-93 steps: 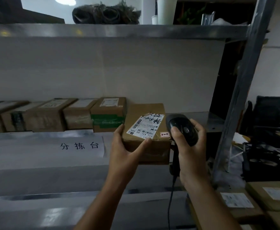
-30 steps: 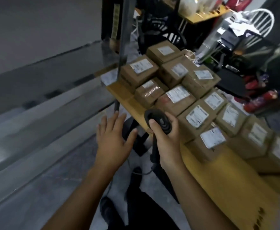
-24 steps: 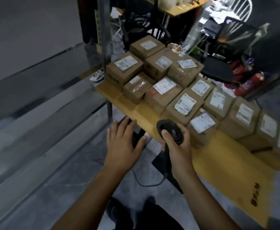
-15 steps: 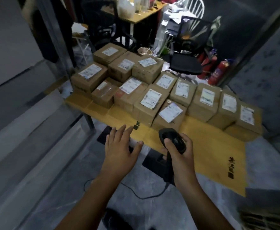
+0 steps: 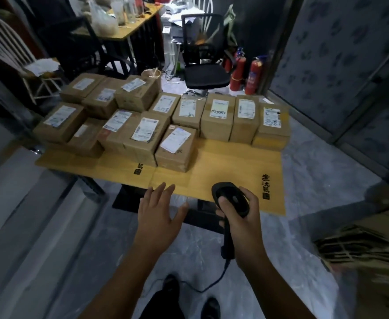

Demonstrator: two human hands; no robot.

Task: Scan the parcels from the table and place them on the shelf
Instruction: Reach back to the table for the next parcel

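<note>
Cluttered back-room: an office chair (image 5: pixel 205 72) and two red fire extinguishers (image 5: pixel 253 74) stand behind a low, yellowish table (image 5: pixel 235 162). The parcels (image 5: pixel 142 120), brown cartons with white labels facing up, cover its far and left parts, packed side against side. The near right stretch of the tabletop is bare.

The person stands at the table's near edge. The left hand (image 5: pixel 159 210) hovers at that edge, palm down, fingers straight and spread apart, holding nothing. The right hand (image 5: pixel 241 217) is wrapped round the handle of a black scanner (image 5: pixel 231 199), its thumb lying on the head. The scanner's nose faces the table and its cable (image 5: pixel 212 284) trails to the floor.

What matters for the coming reach is the front parcel (image 5: pixel 175 146), which sticks out nearer the person than its neighbours. It lies straight ahead of the left fingertips and a touch to their right, with a strip of bare table between. Its long side seems to run away from the person, tilted slightly leftward, though the wide lens makes that hard to judge. The free left hand is the nearer one, and its line to the carton is unobstructed. The right hand sits farther right and is busy with the scanner. I would expect the left hand to take the carton by its near end and turn the label toward the scanner.
</note>
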